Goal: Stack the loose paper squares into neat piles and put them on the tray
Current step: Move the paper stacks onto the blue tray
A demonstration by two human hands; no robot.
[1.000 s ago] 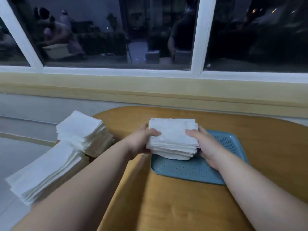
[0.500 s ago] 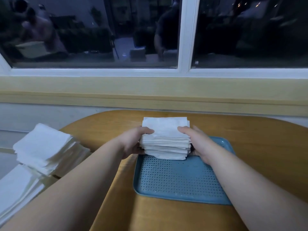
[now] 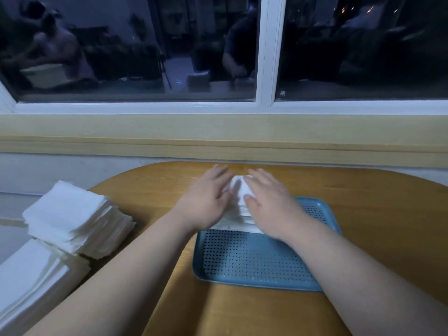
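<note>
1. Head view, step in hand: A pile (image 3: pixel 238 189) of white paper squares sits at the far end of the blue perforated tray (image 3: pixel 254 286). The tray lies on the tabletop (image 3: pixel 375 214), right of its middle. The step is judged to be the settling and squaring of this pile on the tray.

2. Head view, hands: The left hand (image 3: pixel 208 202) and the right hand (image 3: pixel 269 204) are laid palm down on top of the pile, side by side. The fingers are straight and point toward the far edge of the tabletop. Nothing is pinched or gripped. Both hands are slightly blurred, so fingertip contact cannot be told exactly.

3. Head view, next move: Release of the pile is judged to be called for. The hands should be lifted straight up so that the top sheets are not dragged askew. A further batch should then be fetched from the left.

4. Head view, surroundings: Two more stacks of squares are seen at the left edge of the tabletop. The upper stack (image 3: pixel 72 219), fanned and uneven at its sides, rests partly on the lower stack (image 3: pixel 31 275). What carries them cannot be told. Squaring and transfer of both are judged outstanding.

5. Head view, obstructions: The perforated floor shows across the near part of the tray, where a second pile could be set. Only the forearms lie between the stacks and the tray. A ledge (image 3: pixel 218 132) and a dark window (image 3: pixel 145 57) stand beyond the far edge.
</note>
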